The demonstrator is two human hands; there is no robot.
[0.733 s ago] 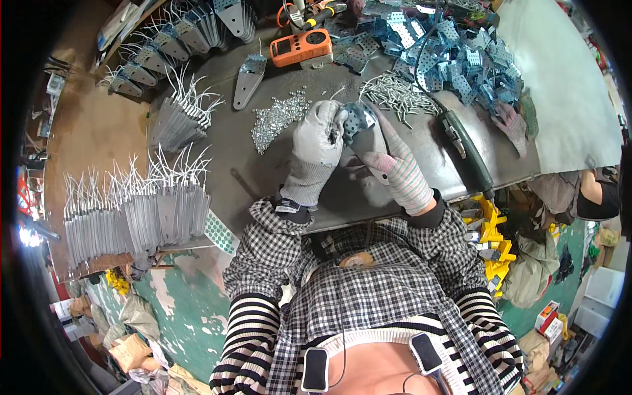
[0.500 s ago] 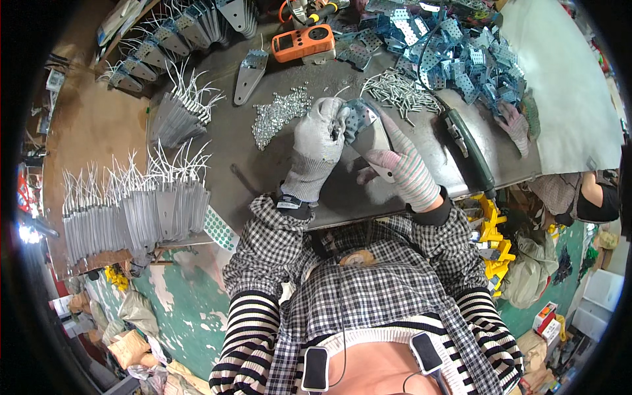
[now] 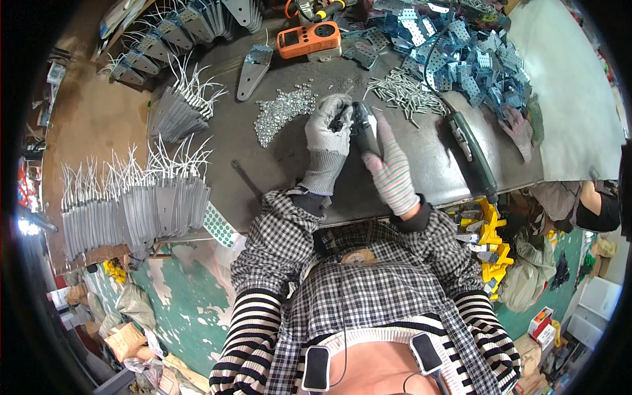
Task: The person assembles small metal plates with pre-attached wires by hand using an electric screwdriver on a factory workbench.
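Observation:
Above the near part of the dark work table, both my gloved hands meet at a tapered metal plate (image 3: pixel 367 135). It is tilted and looks dark from this side. My left hand (image 3: pixel 328 131), in a grey glove, is closed with its fingertips at the plate's upper left end; any small part between them is hidden. My right hand (image 3: pixel 395 172), in a striped glove, grips the plate's right side, thumb across its lower part. Beyond my left hand lies a heap of small shiny nuts (image 3: pixel 283 113). Loose screws (image 3: pixel 408 93) are piled beyond my right hand.
Rows of tapered plates with white wires (image 3: pixel 135 210) stand on the left. An orange meter (image 3: pixel 308 41) and a single plate (image 3: pixel 253 74) lie at the back. Blue perforated brackets (image 3: pixel 477 66) are heaped back right, near a corded power screwdriver (image 3: pixel 471 148) and another person's gloved hand (image 3: pixel 518 131).
The plate has turned in my hands, from showing its bright face and perforated bracket to a dark side. My left hand shifted slightly right, my right hand slightly left.

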